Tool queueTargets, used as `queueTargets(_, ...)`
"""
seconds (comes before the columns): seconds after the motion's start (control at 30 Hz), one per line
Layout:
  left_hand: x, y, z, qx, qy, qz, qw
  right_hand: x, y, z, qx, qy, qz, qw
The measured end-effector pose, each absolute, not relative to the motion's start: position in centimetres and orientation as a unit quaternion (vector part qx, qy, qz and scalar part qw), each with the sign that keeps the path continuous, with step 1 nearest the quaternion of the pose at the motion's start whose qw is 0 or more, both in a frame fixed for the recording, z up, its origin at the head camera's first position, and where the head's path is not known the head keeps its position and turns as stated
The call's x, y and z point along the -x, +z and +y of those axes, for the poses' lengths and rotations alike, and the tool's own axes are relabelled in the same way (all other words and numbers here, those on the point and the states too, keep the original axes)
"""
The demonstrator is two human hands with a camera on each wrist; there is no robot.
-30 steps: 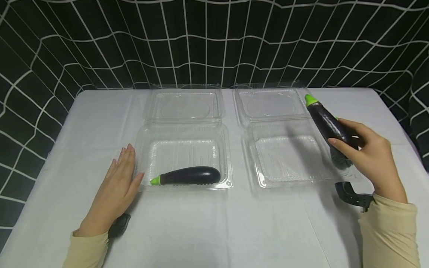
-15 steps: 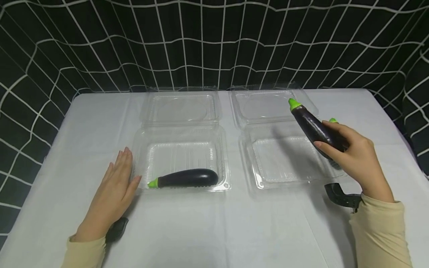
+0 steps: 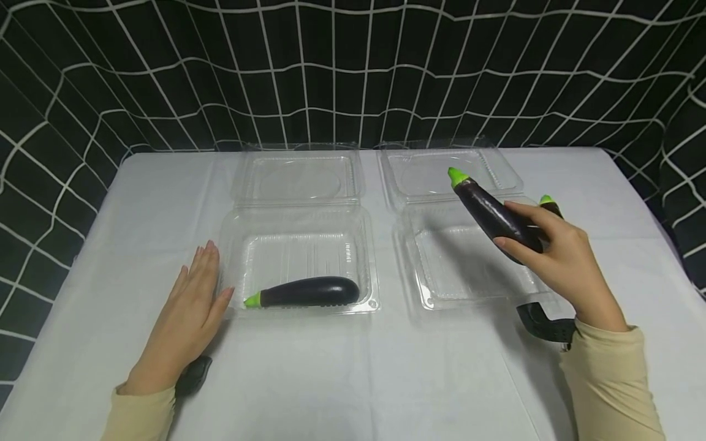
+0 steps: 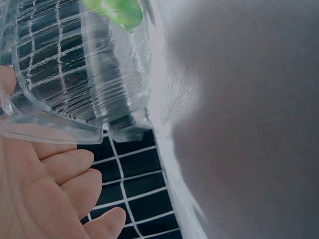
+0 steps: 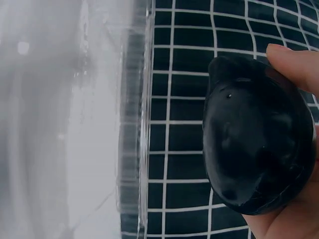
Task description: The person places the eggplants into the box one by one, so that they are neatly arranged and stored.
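My right hand [image 3: 562,260] grips an eggplant [image 3: 491,211] by its thick end, above the right clear plastic container [image 3: 463,300]. The green stem end points to the far left. In the right wrist view the dark rounded end of the held eggplant [image 5: 259,139] faces the camera. My left hand [image 3: 184,312] has straight fingers beside the left clear container [image 3: 377,269], its thumb at the near left corner. Another eggplant [image 3: 311,291] lies along that container's front side. In the left wrist view a green stem [image 4: 117,11] shows through the clear plastic wall.
A further eggplant [image 3: 550,206] shows partly behind my right hand. Both container lids, left [image 3: 300,177] and right [image 3: 441,171], lie folded back. White cloth [image 3: 309,380] covers the table, with white netting [image 3: 336,92] over a dark backdrop behind.
My right hand has carried the eggplant leftward, over the right container, uncovering more of the eggplant behind it. The left hand keeps its place.
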State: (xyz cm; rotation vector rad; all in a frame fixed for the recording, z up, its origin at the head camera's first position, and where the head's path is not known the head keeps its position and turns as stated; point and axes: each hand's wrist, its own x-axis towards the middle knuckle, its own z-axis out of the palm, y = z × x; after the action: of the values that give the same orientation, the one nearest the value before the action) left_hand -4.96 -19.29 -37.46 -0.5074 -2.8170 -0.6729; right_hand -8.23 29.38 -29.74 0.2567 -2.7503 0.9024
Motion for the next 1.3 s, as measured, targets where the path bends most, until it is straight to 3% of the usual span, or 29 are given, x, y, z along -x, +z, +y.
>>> queueTargets(0.43,5.0,-37.5,-19.4,0.174,-0.23,-0.952,0.098,9.0,-29.0,26.7,-0.166,0.291,-0.929,0.157)
queueTargets(1.3,4.9,-37.3,-19.4,0.178,-0.235,-0.951,0.094,9.9,-28.6,21.8,-0.254,0.31,-0.907,0.129)
